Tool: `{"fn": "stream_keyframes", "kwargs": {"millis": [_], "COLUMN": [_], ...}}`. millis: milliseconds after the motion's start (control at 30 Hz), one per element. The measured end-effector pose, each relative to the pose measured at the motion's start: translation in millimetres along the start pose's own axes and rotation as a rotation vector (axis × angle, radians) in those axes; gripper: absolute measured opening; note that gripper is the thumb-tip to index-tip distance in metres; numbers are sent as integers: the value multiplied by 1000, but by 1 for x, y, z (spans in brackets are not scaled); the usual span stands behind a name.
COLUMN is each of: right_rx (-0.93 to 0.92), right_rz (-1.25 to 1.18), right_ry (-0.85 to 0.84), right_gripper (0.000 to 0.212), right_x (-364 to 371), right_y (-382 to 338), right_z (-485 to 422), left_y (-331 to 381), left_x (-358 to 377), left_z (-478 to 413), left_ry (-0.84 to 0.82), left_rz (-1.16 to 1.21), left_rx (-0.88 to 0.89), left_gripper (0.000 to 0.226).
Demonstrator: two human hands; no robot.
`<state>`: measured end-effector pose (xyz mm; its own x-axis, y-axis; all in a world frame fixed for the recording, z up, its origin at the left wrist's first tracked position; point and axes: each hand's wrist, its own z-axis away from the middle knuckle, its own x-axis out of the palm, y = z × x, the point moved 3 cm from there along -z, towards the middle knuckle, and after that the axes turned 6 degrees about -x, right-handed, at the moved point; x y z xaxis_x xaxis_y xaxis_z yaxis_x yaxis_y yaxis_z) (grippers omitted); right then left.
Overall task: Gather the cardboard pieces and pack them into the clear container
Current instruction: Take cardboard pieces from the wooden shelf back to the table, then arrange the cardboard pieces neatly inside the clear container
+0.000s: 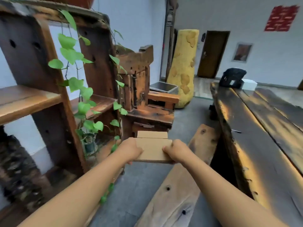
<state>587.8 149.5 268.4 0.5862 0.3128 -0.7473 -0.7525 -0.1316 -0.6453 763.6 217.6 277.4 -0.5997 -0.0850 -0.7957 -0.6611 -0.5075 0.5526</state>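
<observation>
A flat stack of brown cardboard pieces (153,147) is held out in front of me at waist height, roughly level. My left hand (131,149) grips its left edge, thumb on top. My right hand (174,151) grips its right edge the same way. A top flap or second piece sticks out at the far side. No clear container that I can identify is in view; a grey-rimmed box (164,87) stands on the floor far ahead, and I cannot tell what it is made of.
A wooden shelf unit (41,95) with a trailing green vine (78,89) stands at the left. An old wooden chair (144,99) is straight ahead. A wooden bench (177,185) and a long dark table (262,145) run along the right. Grey floor lies between them.
</observation>
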Motion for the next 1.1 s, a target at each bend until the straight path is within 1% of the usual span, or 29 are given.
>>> {"fn": "stream_keyframes", "kwargs": {"millis": [67,133,200,267,333,433,500,533,600,633,733,800,900,1000,1100], "right_rx": [105,172,206,246,307,410,456,490,550,577,691,785,919,1044,1145], "right_rz": [-113,-177,-181,-132,-122,-179,-247,-285,-324,-332,-342,-346,-327,-321,-378], "right_ry": [13,72,163,203,211,299,377,423,490,521,609,644,669,723,783], "right_gripper": [27,25,24,25,27,25,21,19,18,17,5,11,20,21,23], "right_x": [-26,-53,-80,-103,-121,-149,-161,-166,-171,-173,-174,-171,-162,-149,-133], "right_y": [47,99,151,198,241,310,349,370,398,410,440,455,472,485,495], "right_z": [20,46,73,102,129,183,220,242,278,297,352,384,422,456,477], "left_y": [35,74,112,147,174,219,245,259,279,287,307,315,324,328,332], "left_x": [37,77,119,162,204,270,305,324,352,367,411,433,460,485,507], "left_z": [9,23,40,62,78,114,142,159,186,199,242,270,302,330,350], "left_ry": [-65,-125,-183,-254,-301,-400,-481,-517,-558,-584,-698,-760,-808,-880,-954], "left_rz": [-38,-61,-77,-106,-137,-171,-175,-179,-175,-175,-227,-289,-365,-406,-426], "left_rx": [78,161,247,321,396,471,523,566,618,631,683,735,827,914,957], "left_gripper": [13,15,18,15,25,34,30,21,7,6,20,23,29,31,31]}}
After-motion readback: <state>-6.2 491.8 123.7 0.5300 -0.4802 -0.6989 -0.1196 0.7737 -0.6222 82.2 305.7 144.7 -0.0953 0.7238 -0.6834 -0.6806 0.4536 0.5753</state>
